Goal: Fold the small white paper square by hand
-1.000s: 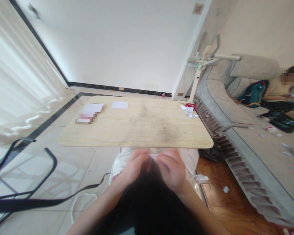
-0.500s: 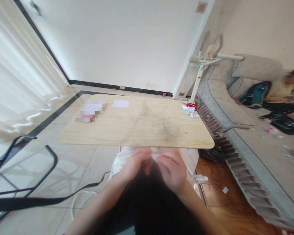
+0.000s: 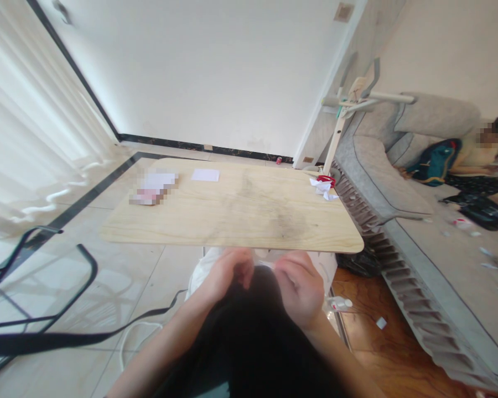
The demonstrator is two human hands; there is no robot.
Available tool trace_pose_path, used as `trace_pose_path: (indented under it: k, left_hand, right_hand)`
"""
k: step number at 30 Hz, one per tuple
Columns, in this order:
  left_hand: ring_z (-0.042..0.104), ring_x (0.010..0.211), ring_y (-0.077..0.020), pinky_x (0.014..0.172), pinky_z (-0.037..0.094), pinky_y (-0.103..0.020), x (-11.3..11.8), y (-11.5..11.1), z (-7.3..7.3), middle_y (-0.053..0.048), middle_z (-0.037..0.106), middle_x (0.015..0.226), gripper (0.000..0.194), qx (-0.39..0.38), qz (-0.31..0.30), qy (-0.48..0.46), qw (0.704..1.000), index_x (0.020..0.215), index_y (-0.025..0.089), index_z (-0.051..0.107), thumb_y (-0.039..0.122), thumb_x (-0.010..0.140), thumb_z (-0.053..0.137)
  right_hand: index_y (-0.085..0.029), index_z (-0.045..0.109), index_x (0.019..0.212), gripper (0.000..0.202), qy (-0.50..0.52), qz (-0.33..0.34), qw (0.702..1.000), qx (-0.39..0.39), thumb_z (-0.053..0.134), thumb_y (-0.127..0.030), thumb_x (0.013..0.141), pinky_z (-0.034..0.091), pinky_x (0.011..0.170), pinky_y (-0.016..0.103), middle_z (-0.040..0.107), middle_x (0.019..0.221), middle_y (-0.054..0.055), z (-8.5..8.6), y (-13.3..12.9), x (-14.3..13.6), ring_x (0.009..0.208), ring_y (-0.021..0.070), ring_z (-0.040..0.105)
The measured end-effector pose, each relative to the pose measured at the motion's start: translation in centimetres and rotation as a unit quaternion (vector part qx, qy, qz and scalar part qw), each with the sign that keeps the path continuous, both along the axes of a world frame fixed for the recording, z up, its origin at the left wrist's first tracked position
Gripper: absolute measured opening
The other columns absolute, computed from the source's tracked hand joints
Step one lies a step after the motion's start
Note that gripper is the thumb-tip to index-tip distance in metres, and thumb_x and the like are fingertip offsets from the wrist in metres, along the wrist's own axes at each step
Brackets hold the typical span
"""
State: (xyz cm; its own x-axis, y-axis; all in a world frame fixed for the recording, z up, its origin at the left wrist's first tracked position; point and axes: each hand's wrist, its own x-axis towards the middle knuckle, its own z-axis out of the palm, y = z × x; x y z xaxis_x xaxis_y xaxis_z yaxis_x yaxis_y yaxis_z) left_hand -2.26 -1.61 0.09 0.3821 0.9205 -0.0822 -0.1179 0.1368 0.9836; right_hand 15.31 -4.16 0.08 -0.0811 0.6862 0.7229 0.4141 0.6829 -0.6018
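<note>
Just below the near edge of the wooden table (image 3: 182,221), both my hands are low in front of my dark clothing. My left hand (image 3: 231,273) is closed, its fingers curled inward. A short distance to its right, my right hand (image 3: 299,282) is closed too, thumb and fingers pressed together. A small whitish bit (image 3: 266,264) shows between the fingertips, blurred, and I cannot make out what it is. On the table lie a white sheet of paper (image 3: 205,175), a pixelated white and pink item (image 3: 153,189) at the left, and crumpled white paper (image 3: 322,187) at the right.
A red object (image 3: 327,180) lies by the crumpled paper. Right of the table are a sofa (image 3: 415,199) with a seated person, exercise equipment (image 3: 336,132) and a black bag (image 3: 359,262). A black metal frame (image 3: 87,271) and a strap (image 3: 149,315) are at the left.
My hands have moved a little apart, the left one leftward and the right one rightward. The things on the table have stayed in place.
</note>
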Motion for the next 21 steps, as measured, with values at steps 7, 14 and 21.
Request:
trace_pose_path:
  k: [7,14,21]
  left_hand:
    - [0.064,0.079,-0.0166,0.075,0.05,-0.027,1.1,-1.6,2.8,-0.003,0.071,0.085,0.013,0.132,0.09,0.1,0.982,0.091,0.017,0.07,0.022,0.08,0.065]
    - [0.066,0.072,-0.0155,0.07,0.053,-0.025,2.0,-1.6,1.8,-0.003,0.074,0.078,0.007,0.217,0.14,0.123,0.958,0.081,0.016,0.072,0.021,0.081,0.067]
    - [0.067,0.071,-0.0142,0.069,0.053,-0.023,1.8,-1.6,1.5,-0.003,0.074,0.075,0.009,0.286,0.166,0.111,0.937,0.075,0.015,0.071,0.018,0.083,0.068]
  right_hand:
    - [-0.024,0.068,0.087,0.011,0.21,-0.004,0.968,-0.137,0.062,-0.016,0.087,0.047,0.064,0.028,0.062,0.081,0.001,-0.8,0.1,-0.1,0.074,0.017,0.057]
    - [-0.024,0.07,0.085,0.008,0.265,0.025,0.95,-0.166,0.065,-0.019,0.085,0.045,0.061,0.026,0.061,0.078,0.0,-0.9,0.2,-0.3,0.069,0.0155,0.055]
    - [-0.025,0.07,0.086,0.007,0.286,0.05,0.939,-0.185,0.066,-0.019,0.086,0.044,0.062,0.026,0.061,0.078,-0.001,-1.2,0.3,-0.4,0.07,0.0149,0.055]
